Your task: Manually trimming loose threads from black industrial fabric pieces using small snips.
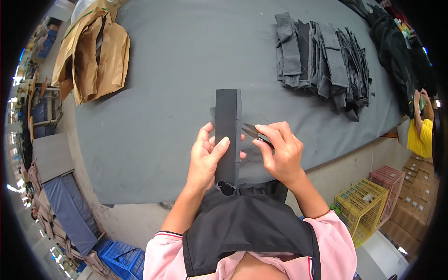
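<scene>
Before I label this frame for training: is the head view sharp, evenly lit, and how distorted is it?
Head view: both hands, left and right, the black fabric strip and the thread snips are sharp; light is even, shadows soft; the grey table edges bow strongly, and the corners are black.

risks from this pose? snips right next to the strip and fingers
1. The thread snips in the right hand point at the black fabric strip; a slip might nick the cloth.
2. The left hand pinches the strip beside the blades, so its fingers could get caught.
</scene>
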`<state>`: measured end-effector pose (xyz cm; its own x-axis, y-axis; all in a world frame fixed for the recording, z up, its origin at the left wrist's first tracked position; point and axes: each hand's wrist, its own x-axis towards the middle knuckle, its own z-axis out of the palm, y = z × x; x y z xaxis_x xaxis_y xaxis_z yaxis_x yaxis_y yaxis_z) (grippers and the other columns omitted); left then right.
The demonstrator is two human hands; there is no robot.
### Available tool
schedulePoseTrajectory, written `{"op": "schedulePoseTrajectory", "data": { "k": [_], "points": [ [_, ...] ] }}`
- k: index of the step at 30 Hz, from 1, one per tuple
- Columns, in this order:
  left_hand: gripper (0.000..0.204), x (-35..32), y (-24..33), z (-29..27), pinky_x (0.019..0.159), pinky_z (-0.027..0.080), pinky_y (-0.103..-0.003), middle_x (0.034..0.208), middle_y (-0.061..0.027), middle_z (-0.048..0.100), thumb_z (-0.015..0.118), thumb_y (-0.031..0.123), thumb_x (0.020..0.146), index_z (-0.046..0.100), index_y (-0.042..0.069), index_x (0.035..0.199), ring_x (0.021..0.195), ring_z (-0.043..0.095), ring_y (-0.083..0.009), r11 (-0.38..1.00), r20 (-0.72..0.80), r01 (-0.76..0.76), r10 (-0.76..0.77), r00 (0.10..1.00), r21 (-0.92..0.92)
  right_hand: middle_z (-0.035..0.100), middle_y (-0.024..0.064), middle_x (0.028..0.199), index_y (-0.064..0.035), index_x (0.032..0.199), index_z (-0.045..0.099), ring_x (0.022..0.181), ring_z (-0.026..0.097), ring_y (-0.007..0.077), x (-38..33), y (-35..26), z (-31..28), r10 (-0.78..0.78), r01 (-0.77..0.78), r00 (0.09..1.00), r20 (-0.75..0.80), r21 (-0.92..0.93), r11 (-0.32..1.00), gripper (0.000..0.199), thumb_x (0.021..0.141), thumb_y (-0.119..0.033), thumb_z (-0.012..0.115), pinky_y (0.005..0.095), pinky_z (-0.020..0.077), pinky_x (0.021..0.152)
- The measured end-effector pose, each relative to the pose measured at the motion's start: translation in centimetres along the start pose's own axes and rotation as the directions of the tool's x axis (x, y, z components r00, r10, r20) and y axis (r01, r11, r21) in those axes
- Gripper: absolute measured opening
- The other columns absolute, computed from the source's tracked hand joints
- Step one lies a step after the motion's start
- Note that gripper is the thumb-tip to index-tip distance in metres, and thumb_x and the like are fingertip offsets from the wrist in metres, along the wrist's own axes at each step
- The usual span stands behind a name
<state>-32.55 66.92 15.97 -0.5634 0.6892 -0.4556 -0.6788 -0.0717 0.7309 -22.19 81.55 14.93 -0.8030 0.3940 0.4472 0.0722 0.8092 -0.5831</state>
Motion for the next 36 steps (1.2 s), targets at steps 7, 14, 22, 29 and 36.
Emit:
{"op": "schedulePoseTrajectory", "data": {
  "k": [7, 14, 22, 29, 36],
  "points": [
    [0.055, 0.1, -0.1, 0.3, 0.068, 0.057, -0.032, 0.103, -0.0211, 0.063, 0.059, 0.011, 0.089, 0.025, -0.003, 0.130, 0.074, 0.067, -0.0247, 0.999, -0.060, -0.015, 0.018, 0.998, 0.043, 0.056, 0.0057, 0.080, -0.0054, 0.097, 0.062, 0.058, 0.055, 0.0200, -0.2, -0.5, -0.3, 0.040, -0.040, 0.999, 0.002, 0.020, 0.999, 0.030, 0.068, -0.005, 0.072, 0.0304, 0.0416, 0.053],
    [0.053, -0.1, -0.1, 0.4, 0.063, 0.057, -0.030, 0.102, -0.0232, 0.063, 0.059, 0.010, 0.089, 0.026, -0.005, 0.128, 0.070, 0.067, -0.0235, 0.999, -0.052, 0.006, -0.003, 0.999, 0.049, 0.056, 0.0056, 0.079, -0.0055, 0.095, 0.061, 0.056, 0.054, 0.0197, -0.3, 0.1, 0.5, 0.095, -0.094, 0.996, 0.001, 0.096, 0.991, 0.028, 0.070, -0.005, 0.072, 0.0298, 0.0410, 0.051],
    [0.055, -0.4, 0.1, -0.3, 0.068, 0.057, -0.032, 0.103, -0.0213, 0.063, 0.057, 0.008, 0.090, 0.024, -0.005, 0.131, 0.079, 0.066, -0.0216, 0.996, -0.017, 0.041, -0.040, 0.999, 0.078, 0.057, 0.0054, 0.077, -0.0051, 0.093, 0.064, 0.057, 0.056, 0.0204, -0.8, 0.0, 0.7, 0.128, -0.117, 0.989, -0.067, 0.147, 0.982, 0.025, 0.070, -0.005, 0.072, 0.0295, 0.0450, 0.054],
    [0.055, -0.2, 0.0, -0.3, 0.064, 0.057, -0.029, 0.099, -0.0217, 0.064, 0.057, 0.007, 0.089, 0.025, -0.007, 0.131, 0.071, 0.067, -0.0217, 0.990, -0.033, 0.061, -0.057, 0.998, 0.125, 0.057, 0.0067, 0.081, -0.0045, 0.096, 0.064, 0.058, 0.058, 0.0183, -0.3, 0.1, 0.5, 0.155, -0.155, 0.988, 0.020, 0.238, 0.959, 0.026, 0.072, -0.004, 0.071, 0.0282, 0.0450, 0.049],
    [0.059, -0.4, -0.3, -0.1, 0.064, 0.056, -0.028, 0.100, -0.0188, 0.064, 0.059, 0.008, 0.089, 0.024, -0.010, 0.133, 0.076, 0.067, -0.0194, 0.978, -0.045, 0.049, -0.040, 0.998, 0.203, 0.052, 0.0064, 0.079, -0.0013, 0.089, 0.061, 0.059, 0.060, 0.0200, 1.1, -0.2, 1.0, 0.125, -0.161, 0.980, 0.153, 0.252, 0.954, 0.020, 0.073, -0.005, 0.071, 0.0305, 0.0472, 0.050]
  ]
}}
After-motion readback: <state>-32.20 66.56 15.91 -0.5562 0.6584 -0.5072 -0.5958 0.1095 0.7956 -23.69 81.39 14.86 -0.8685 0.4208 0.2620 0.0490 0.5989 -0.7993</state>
